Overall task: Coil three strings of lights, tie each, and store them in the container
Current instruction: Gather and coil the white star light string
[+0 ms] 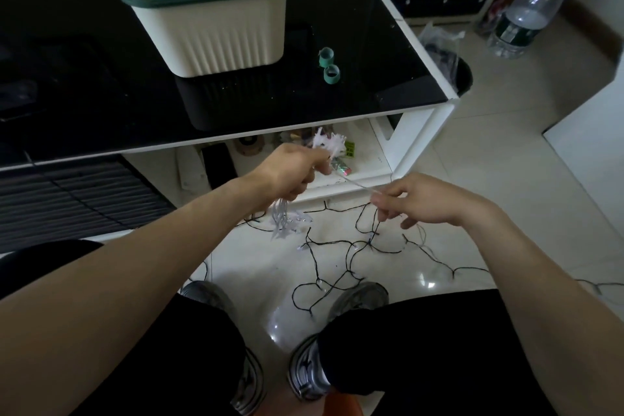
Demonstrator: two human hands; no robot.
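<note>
A single wide-angle view from the person's head looks forward and steeply down. Both forearms run in from the lower corners, so the left hand [290, 172] and right hand [422, 201] sit close to the lens at mid-frame. The black worktop [101, 78] fills the upper left, farther off. The tiled floor [489, 179] spreads right and below, its lines bowed by the lens.

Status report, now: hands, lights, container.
Left hand grips coiled clear string; right hand pinches its tail. Dark string loose on floor. Container lidded.
</note>
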